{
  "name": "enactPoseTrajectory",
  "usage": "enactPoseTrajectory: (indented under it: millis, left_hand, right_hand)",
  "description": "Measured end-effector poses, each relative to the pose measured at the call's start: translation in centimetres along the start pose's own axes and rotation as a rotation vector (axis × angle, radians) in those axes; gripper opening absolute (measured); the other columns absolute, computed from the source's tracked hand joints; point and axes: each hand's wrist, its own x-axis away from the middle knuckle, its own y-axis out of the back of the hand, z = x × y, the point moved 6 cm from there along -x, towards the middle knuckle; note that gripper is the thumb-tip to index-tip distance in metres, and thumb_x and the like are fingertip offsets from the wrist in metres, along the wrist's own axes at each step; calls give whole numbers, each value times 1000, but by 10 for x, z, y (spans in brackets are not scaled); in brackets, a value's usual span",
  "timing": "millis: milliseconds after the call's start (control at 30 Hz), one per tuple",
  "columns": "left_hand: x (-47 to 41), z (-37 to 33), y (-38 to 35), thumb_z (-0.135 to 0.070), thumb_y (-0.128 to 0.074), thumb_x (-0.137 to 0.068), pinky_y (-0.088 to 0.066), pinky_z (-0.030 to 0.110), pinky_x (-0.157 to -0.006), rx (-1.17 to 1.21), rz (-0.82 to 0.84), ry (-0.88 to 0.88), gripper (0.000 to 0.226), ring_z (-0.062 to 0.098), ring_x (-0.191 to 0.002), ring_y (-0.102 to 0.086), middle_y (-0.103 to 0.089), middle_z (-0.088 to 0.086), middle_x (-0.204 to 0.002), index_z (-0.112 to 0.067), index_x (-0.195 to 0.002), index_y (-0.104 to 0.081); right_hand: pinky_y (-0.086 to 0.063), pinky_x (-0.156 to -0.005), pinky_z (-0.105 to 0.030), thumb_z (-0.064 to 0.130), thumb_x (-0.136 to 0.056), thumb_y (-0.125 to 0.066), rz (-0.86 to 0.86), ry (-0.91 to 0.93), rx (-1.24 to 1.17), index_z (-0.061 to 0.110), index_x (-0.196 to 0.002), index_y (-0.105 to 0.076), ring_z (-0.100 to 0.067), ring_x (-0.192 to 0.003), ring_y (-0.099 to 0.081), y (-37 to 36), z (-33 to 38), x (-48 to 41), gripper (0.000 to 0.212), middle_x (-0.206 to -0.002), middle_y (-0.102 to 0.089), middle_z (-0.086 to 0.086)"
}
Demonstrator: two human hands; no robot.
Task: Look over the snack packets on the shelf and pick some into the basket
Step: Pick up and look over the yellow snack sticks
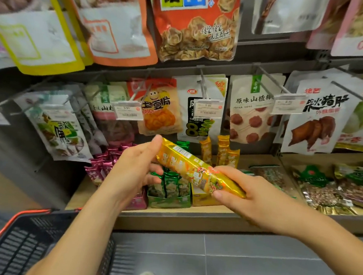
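A long yellow snack packet [192, 169] is held slantwise in front of the lower shelf. My left hand [133, 166] grips its upper left end with thumb on top. Its lower right end sits in my right hand [243, 189]. Below my left forearm hangs a black basket [18, 246] with an orange rim; I see nothing inside it. Behind the packet stand display boxes of green packets [169, 190], yellow packets [222, 151] and pink packets [101, 164] on the wooden shelf [171, 209].
Rows of hanging snack bags on metal hooks fill the wall above, with price tags [208, 108] at the hook ends. Flat vacuum-packed packets [327, 188] lie on the shelf at the right. Grey floor tiles and my two shoes show below.
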Motion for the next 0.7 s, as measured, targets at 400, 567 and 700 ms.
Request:
enactPoseTrajectory:
  millis: [400, 567, 700]
  left_hand:
    - [1, 7, 6, -22, -50, -98, -53, 28, -70, 195, -268, -57, 34, 2, -71, -65, -73, -3, -78, -26, -82, -80]
    - [-1, 11, 2, -39, -64, -85, -54, 22, -67, 336, -208, -65, 19, 5, -72, -63, -68, -3, -80, -25, -84, -77]
    - [1, 17, -10, -32, -75, -68, -53, 19, -62, 381, -170, -35, 25, 8, -73, -67, -71, -1, -81, -17, -88, -70]
  right_hand:
    - [-50, -61, -21, 60, -92, -37, 124, 30, -115, 49, -131, -38, -5, -66, -63, -19, 1, -9, 40, -82, -58, 34]
    - [-42, -51, -18, 59, -93, -37, 25, 81, -131, 45, -124, -41, -3, -59, -55, -26, 8, -13, 34, -78, -59, 20]
    - [-45, -61, -24, 58, -95, -32, -59, 92, -103, 43, -124, -42, -5, -75, -57, -30, 11, -13, 35, -87, -62, 11]
